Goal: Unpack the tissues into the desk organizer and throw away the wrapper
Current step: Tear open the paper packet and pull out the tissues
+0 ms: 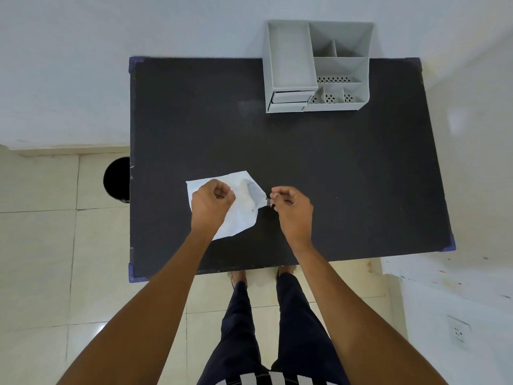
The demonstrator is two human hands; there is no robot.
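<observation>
From the head camera we see our left hand (212, 201) fisted on the white tissue pack (241, 209), pressing it to the black table (347, 176) — our right hand (291, 204) pinches its wrapper tab (268, 202); the grey desk organizer (316, 68) stands well beyond it

We press our fisted left hand (212, 200) on the white crinkled plastic tissue pack (241, 207), right hand (291, 207) pinching its corner, well short of the grey plastic desk organizer (316, 68) on the black counter (333, 176).
</observation>
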